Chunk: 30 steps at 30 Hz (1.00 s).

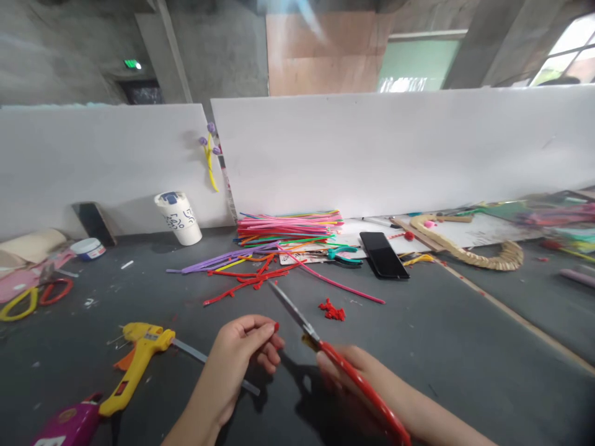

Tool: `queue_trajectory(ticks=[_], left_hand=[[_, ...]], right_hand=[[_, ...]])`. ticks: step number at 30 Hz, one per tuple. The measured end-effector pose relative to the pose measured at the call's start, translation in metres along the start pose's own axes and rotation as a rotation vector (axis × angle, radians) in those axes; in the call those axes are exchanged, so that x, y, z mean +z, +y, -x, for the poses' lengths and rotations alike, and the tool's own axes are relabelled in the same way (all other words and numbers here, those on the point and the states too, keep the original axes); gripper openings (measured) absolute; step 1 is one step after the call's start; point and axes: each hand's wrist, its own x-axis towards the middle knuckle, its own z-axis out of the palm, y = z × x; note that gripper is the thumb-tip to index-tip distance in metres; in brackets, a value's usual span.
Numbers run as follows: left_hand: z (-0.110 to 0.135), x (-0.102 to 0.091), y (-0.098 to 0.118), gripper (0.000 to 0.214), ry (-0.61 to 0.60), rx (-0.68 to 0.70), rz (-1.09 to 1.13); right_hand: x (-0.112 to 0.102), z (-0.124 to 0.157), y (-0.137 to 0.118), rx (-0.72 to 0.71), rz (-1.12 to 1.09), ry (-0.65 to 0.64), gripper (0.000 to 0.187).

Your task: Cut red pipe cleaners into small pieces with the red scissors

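Observation:
Between thumb and forefinger, my left hand (248,350) pinches a small red piece (276,326), mostly hidden by the fingers; it looks like a bit of pipe cleaner. My right hand (346,368) grips red-handled scissors (304,325), whose blades point up and away, just right of my left fingertips. A small heap of red clippings (332,310) lies beyond the scissors. Behind my hands, red pipe cleaners (246,282) with short side pieces rest on the dark table, near a large bundle of coloured pipe cleaners (288,229).
A yellow glue gun (139,365) with its glue stick lies left of my left hand. Other scissors (37,297) are at far left. A white cup (179,218), teal pliers (344,254) and a black phone (383,255) stand or lie toward the white board (372,155).

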Motion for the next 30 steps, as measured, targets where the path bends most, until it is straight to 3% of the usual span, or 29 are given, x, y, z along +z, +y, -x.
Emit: queue_trajectory(ticks=[3,7,20,22,27,30], left_hand=[[0.001,0.004,-0.002,0.018,-0.060,-0.060,-0.010],[0.002,0.010,-0.013,0.020,-0.144,-0.079,-0.097],[0.005,0.014,-0.023,0.024,-0.284,-0.096,-0.219],[0.005,0.012,-0.025,0.017,-0.285,0.036,-0.360],[0.007,0.007,-0.028,0.011,-0.258,0.651,-0.823],[0.006,0.005,-0.027,0.015,-0.277,0.799,-0.930]], right_hand=[[-0.006,-0.007,0.002,-0.070,-0.159,0.057,0.032],[-0.005,-0.012,0.000,-0.059,-0.191,0.091,0.009],[0.004,-0.013,-0.008,0.028,-0.264,0.083,0.005],[0.003,-0.012,-0.011,0.050,-0.258,0.102,0.006],[0.008,-0.012,-0.009,0.026,-0.311,0.074,0.012],[0.012,-0.014,-0.003,0.042,-0.321,0.107,0.015]])
